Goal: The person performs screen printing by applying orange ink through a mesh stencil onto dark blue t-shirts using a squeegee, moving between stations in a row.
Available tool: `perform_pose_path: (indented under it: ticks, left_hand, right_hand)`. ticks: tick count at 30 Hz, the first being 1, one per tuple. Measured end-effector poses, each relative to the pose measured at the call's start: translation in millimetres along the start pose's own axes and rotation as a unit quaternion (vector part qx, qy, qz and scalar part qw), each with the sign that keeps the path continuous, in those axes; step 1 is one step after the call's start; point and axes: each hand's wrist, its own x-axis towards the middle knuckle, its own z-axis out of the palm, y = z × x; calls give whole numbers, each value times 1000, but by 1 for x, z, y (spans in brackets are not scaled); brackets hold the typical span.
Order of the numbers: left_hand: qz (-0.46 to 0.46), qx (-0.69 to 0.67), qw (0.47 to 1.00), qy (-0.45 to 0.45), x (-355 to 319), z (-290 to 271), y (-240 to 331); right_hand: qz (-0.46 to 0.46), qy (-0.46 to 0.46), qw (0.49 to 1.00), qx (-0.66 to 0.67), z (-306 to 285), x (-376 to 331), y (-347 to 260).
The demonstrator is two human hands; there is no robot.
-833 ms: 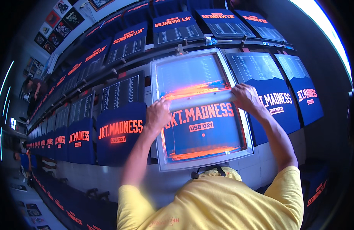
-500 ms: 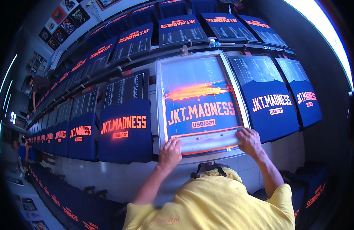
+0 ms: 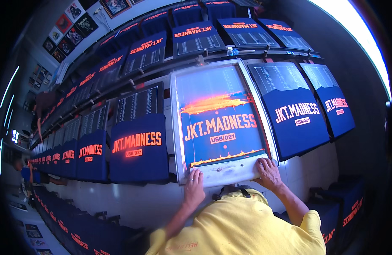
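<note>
A squeegee with a wide pale bar point(image 3: 228, 170) lies across the near end of a silkscreen frame point(image 3: 174, 110). My left hand point(image 3: 194, 187) holds the bar's left end, fingers bent over the top. At its right end, my right hand point(image 3: 269, 173) grips it the same way. A ragged line of orange ink point(image 3: 230, 158) runs along the far side of the squeegee. Through the mesh, orange lettering point(image 3: 221, 126) shows on dark blue. Farther up the mesh lies a thick smeared band of orange ink point(image 3: 215, 104). The blade's edge is hidden under the bar.
Printed navy shirts on boards stand either side, one at left point(image 3: 138, 146) and one at right point(image 3: 296, 114). Beyond a dark rail point(image 3: 153, 74) runs another row of shirts. A small bottle point(image 3: 230, 51) stands on that rail. Other people point(image 3: 28, 172) are at far left.
Both hands have drawn the squeegee toward me, down to the frame's near end. Behind it, the ink line and a small orange mark below the lettering now show.
</note>
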Motion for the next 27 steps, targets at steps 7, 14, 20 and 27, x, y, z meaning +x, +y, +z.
perform_pose_path:
  ticks: [7, 14, 20, 27]
  left_hand:
    - [-48, -121, 988, 82, 11, -41, -22]
    - [-295, -187, 928, 133, 19, 9, -96]
    - [-334, -209, 909, 138, 24, 23, -105]
    - [-471, -423, 774, 4, 27, 15, -135]
  right_hand:
    - [119, 220, 958, 141, 1, 10, 36]
    - [348, 220, 839, 356, 48, 28, 97]
    - [354, 275, 785, 427, 66, 38, 105]
    - [363, 281, 795, 396, 62, 43, 98]
